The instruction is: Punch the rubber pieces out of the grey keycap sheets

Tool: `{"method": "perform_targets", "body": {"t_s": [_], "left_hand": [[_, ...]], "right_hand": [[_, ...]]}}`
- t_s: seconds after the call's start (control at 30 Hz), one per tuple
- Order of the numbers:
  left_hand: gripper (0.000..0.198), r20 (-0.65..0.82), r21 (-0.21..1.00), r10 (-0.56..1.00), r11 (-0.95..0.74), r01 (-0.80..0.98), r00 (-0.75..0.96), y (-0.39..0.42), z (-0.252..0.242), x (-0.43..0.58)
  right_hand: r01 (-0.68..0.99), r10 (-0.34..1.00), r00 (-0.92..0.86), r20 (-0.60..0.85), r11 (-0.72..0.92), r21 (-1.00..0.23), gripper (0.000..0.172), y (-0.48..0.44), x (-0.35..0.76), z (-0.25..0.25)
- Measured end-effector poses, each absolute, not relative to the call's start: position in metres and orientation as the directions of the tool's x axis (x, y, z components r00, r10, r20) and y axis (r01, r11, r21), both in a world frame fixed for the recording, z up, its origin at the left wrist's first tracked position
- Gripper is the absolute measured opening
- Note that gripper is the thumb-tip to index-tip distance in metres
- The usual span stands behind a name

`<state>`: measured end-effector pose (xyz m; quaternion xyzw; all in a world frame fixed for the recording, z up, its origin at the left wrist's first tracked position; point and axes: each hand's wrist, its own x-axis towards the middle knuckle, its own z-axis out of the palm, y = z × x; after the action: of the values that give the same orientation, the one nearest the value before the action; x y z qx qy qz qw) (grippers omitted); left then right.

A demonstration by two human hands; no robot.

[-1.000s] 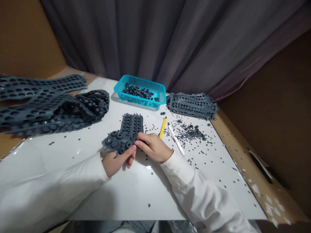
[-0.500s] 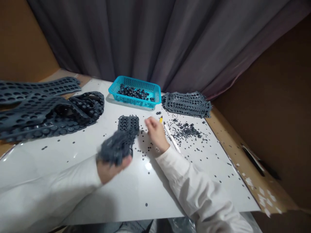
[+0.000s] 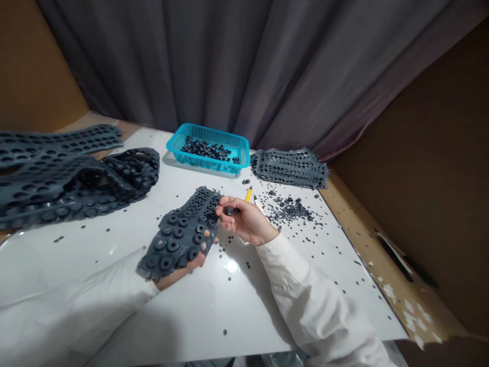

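My left hand (image 3: 182, 269) lies under a dark grey rubber sheet (image 3: 179, 232) studded with round ring-shaped parts and grips it, thumb showing through a hole at its near edge. My right hand (image 3: 244, 221) is closed at the sheet's far right edge, pinching a small grey rubber ring (image 3: 229, 210) between thumb and fingertips. Both arms wear white sleeves. The sheet is tilted up off the white tabletop (image 3: 114, 244).
A turquoise basket (image 3: 179, 145) holding several grey rings stands at the back. A punched-out sheet (image 3: 288, 168) lies right of it. Large holed rubber mats (image 3: 69, 178) pile up at the left. A yellow pencil (image 3: 249, 193), a white stick and scattered rings (image 3: 290, 209) lie near my right hand.
My left hand has raised and turned the sheet face up. My right hand reached out to the right, then came back to the sheet's edge and now pinches a ring.
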<state>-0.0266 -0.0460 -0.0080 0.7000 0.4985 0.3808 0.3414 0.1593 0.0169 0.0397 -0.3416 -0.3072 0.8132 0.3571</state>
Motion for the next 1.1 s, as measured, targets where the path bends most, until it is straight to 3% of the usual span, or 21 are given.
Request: {"method": "perform_targets", "body": {"t_s": [0.07,0.13,0.2,0.27,0.37,0.47,0.6,0.73,0.93,1.1], "left_hand": [[0.01,0.209,0.836,0.942,-0.312,0.452,0.263,-0.047,-0.007,-0.027],[0.02,0.202,0.829,0.941,-0.313,0.464,0.273,-0.048,-0.004,-0.026],[0.03,0.163,0.858,0.958,-0.256,0.446,0.236,-0.05,-0.001,-0.025],[0.033,0.132,0.881,0.97,-0.21,0.425,0.206,-0.051,0.0,-0.025],[0.033,0.115,0.886,0.98,-0.177,0.43,0.164,-0.054,-0.002,-0.028],[0.035,0.09,0.883,0.985,-0.146,0.445,0.144,-0.057,-0.007,-0.032],[0.023,0.199,0.849,0.968,-0.249,0.466,0.154,-0.056,-0.007,-0.032],[0.026,0.284,0.759,0.931,-0.363,0.54,0.227,-0.047,-0.002,-0.027],[0.037,0.246,0.784,0.968,-0.233,0.576,0.057,-0.043,-0.004,-0.023],[0.039,0.143,0.876,0.989,-0.107,0.469,-0.042,-0.041,-0.006,-0.021]], "right_hand": [[-0.356,0.764,-0.516,-0.387,-0.603,-0.714,0.005,0.016,0.158,0.037],[-0.292,0.783,-0.486,-0.389,-0.565,-0.772,0.003,0.013,0.156,0.035],[-0.144,0.851,-0.425,-0.308,-0.4,-0.905,0.01,0.008,0.153,0.035],[0.075,0.9,-0.415,-0.135,-0.114,-0.991,0.016,0.003,0.151,0.036],[0.367,0.841,-0.539,0.036,0.274,-0.889,0.02,-0.005,0.149,0.04],[0.495,0.758,-0.652,0.013,0.439,-0.75,0.02,-0.008,0.148,0.043],[0.506,0.715,-0.697,0.054,0.544,-0.67,0.02,-0.008,0.148,0.042],[0.513,0.732,-0.67,0.124,0.577,-0.636,0.018,-0.01,0.147,0.04],[0.365,0.72,-0.671,0.177,0.528,-0.767,0.022,-0.005,0.148,0.036],[0.133,0.774,-0.611,0.169,0.311,-0.941,0.027,0.0,0.147,0.026]]}}
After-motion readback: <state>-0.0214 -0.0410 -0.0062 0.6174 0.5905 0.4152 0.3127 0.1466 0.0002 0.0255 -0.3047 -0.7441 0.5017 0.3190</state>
